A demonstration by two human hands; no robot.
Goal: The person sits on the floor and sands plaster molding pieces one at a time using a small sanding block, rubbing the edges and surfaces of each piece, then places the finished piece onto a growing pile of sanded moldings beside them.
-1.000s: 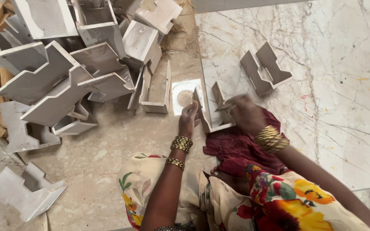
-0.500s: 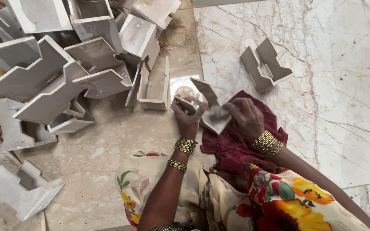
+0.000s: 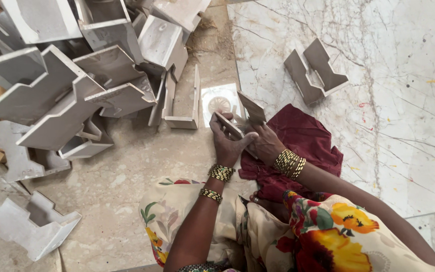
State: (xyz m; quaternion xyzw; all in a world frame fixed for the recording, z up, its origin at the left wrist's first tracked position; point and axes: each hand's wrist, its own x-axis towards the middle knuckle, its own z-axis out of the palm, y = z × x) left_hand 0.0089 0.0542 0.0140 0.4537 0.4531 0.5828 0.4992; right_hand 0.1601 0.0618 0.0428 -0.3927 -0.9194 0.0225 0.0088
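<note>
I hold a small grey stepped tile piece (image 3: 245, 113) upright over the floor, both hands on it. My left hand (image 3: 226, 142) grips its near side, thumb across the front. My right hand (image 3: 266, 143) holds it from behind and lies partly hidden by the left hand. Under my right wrist lies a dark red cloth (image 3: 303, 138). Both wrists wear gold bangles.
A big heap of grey stepped tile pieces (image 3: 76, 85) fills the upper left. One U-shaped piece (image 3: 181, 98) stands just left of my hands. A joined pair (image 3: 314, 70) lies on the marble floor at upper right. Another piece (image 3: 33, 226) lies at lower left.
The piece lay flat on the floor a second ago. Both hands have lifted and turned it upright, and they have drawn it closer to my body.
</note>
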